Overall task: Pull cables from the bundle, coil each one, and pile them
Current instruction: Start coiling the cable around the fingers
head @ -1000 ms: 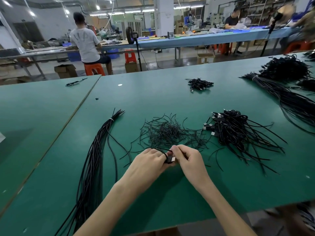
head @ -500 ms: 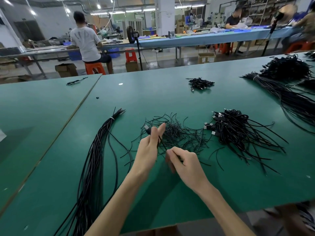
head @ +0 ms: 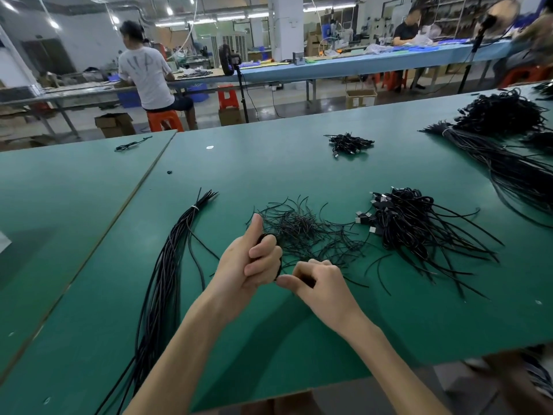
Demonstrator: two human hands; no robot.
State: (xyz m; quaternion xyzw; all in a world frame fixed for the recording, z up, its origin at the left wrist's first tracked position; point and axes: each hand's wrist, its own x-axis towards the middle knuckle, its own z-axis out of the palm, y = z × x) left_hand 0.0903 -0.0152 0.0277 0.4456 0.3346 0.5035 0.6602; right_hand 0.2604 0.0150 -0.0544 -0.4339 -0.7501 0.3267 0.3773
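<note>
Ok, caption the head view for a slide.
Left hand grips a coiled black cable; right hand curled beside it over the green table.

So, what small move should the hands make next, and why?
Probably the right hand should wrap a tie round the coil that the left hand grips: its fingertips pinch the coil's lower edge, beside the loose ties.

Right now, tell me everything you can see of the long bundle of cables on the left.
The bundle is many thin black cables, rubbery in look, lying flat on the green table. A white tie binds it near the far end, where the cut tips fan out. Toward the near edge the strands loosen, and a few curve off to the right. Neither the left hand nor the right hand touches it; both hold a small cable beside it.
</note>
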